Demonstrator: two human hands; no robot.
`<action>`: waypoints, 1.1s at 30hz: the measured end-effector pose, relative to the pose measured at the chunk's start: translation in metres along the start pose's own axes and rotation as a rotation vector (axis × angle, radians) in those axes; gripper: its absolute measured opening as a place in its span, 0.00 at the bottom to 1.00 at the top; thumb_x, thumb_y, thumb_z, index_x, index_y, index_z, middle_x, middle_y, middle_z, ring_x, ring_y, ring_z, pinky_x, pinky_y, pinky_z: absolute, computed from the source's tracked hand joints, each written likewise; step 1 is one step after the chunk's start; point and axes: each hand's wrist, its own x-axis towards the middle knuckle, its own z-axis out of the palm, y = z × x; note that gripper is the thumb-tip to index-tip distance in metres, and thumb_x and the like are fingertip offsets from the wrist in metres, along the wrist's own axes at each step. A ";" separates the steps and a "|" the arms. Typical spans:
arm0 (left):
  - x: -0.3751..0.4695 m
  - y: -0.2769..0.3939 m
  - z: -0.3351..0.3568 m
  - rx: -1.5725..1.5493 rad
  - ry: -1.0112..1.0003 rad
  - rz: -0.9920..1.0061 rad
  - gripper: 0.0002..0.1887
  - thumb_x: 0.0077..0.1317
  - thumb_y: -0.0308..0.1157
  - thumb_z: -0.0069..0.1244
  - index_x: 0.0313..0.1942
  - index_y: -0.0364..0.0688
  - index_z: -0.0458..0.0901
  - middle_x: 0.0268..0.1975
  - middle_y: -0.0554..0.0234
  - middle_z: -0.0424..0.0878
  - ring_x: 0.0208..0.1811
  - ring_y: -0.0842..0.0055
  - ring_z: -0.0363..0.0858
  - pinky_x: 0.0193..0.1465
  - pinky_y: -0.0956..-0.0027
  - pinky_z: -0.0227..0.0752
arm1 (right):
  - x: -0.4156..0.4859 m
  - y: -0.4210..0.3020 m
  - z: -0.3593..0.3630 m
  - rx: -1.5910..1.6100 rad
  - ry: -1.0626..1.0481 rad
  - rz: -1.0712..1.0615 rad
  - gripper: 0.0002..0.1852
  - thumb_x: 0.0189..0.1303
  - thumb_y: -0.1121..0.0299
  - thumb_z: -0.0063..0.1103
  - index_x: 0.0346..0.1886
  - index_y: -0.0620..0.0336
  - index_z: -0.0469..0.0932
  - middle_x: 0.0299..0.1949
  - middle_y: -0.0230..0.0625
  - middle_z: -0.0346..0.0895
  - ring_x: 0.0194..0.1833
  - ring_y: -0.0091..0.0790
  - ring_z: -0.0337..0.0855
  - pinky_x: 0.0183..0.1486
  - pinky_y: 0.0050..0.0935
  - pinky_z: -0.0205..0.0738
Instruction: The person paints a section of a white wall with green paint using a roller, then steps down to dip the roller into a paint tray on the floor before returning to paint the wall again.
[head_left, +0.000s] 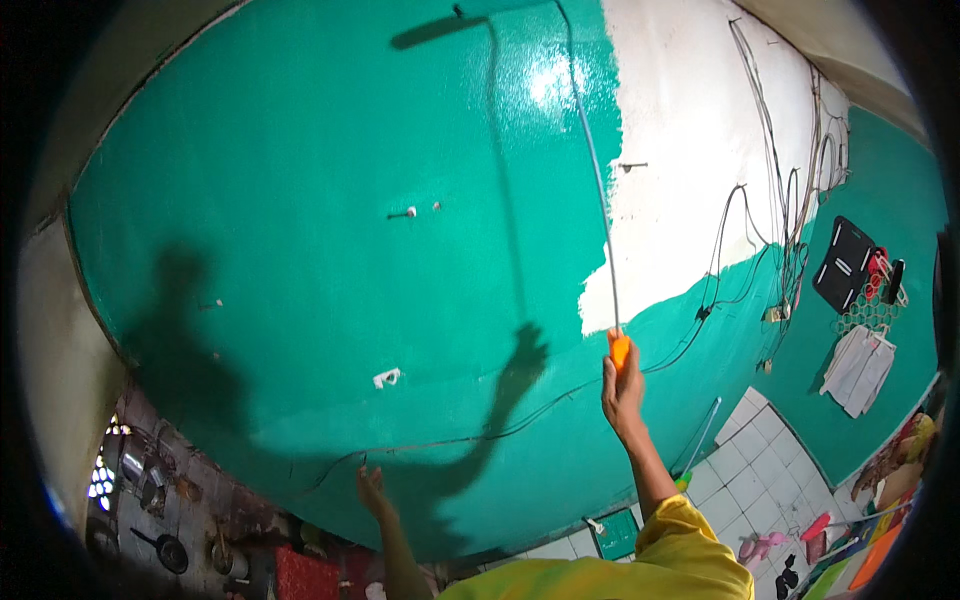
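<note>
My right hand (624, 390) grips the orange handle (620, 351) of a long-rod paint roller. Its thin metal rod (596, 165) runs up the wall and bends near the top edge of the view; the roller head is not clearly visible, though its shadow (442, 31) falls on the wall. Glossy green paint (315, 187) covers most of the wall, with a ragged border against a white area (682, 105) at right. Low at left, my left hand (373, 495) is raised beside a dark cable (450, 444) on the wall. Whether its fingers touch the cable cannot be told.
Nails (634, 165) stick out of the wall. Loose cables (765, 112) hang at right, near hangers with a pale garment (859, 367). Pans (171, 553) lie lower left. A green panel or tray (616, 534) and pink items (761, 547) are by the tiled floor (739, 480).
</note>
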 end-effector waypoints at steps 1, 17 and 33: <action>-0.004 0.002 0.007 -0.006 -0.034 0.018 0.25 0.67 0.51 0.37 0.54 0.41 0.69 0.44 0.57 0.78 0.49 0.71 0.73 0.55 0.65 0.61 | -0.003 0.013 -0.011 -0.019 0.040 -0.056 0.21 0.64 0.72 0.45 0.59 0.64 0.57 0.34 0.51 0.73 0.34 0.46 0.76 0.36 0.36 0.68; -0.011 0.011 0.010 0.101 0.004 0.105 0.27 0.66 0.54 0.37 0.55 0.43 0.70 0.45 0.56 0.79 0.50 0.67 0.74 0.53 0.60 0.61 | 0.152 0.008 -0.103 -0.154 0.293 -0.288 0.26 0.67 0.65 0.42 0.66 0.60 0.54 0.52 0.52 0.72 0.50 0.44 0.77 0.49 0.37 0.71; -0.015 0.018 0.009 0.153 0.024 0.084 0.26 0.67 0.52 0.36 0.56 0.42 0.69 0.44 0.57 0.79 0.48 0.67 0.75 0.51 0.59 0.61 | 0.175 0.000 -0.105 -0.231 0.270 -0.187 0.26 0.66 0.61 0.43 0.65 0.58 0.55 0.40 0.55 0.77 0.33 0.50 0.82 0.34 0.38 0.73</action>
